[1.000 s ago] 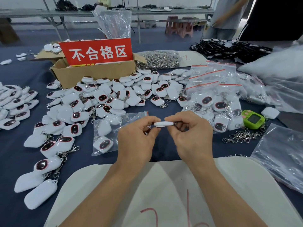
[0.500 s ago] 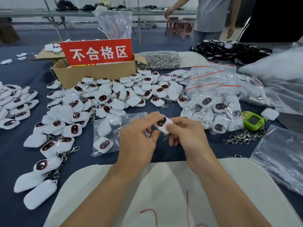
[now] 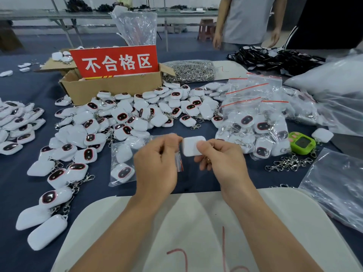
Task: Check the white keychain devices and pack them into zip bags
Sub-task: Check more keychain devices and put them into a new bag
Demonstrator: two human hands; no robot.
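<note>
White rounded-square plastic keychain device (image 3: 191, 146) hangs above the dark blue cloth-covered table (image 3: 198, 181), held between both hands with its plain back towards us. Our left hand (image 3: 157, 163) pinches its left corner with curled fingertips. Our right hand (image 3: 222, 160) clamps the other side, thumb flat on the shell (a small metal ring seems to show at those fingers, though we cannot tell what it belongs to).

To check it well, we judge we should turn it slowly so every face catches the light. We should grip only the edges so no finger hides a flaw, and look over the screen side, which is dark and red-rimmed on the loose white devices (image 3: 137, 118) heaped beyond.

The shell looks smooth, hard and soft-cornered, so a light pinch may slip. Under our left hand lies the thin, glossy clear zip bag with a red seal strip (image 3: 180, 162), limp and crinkled, holding two devices. Its mouth will need spreading.
</note>
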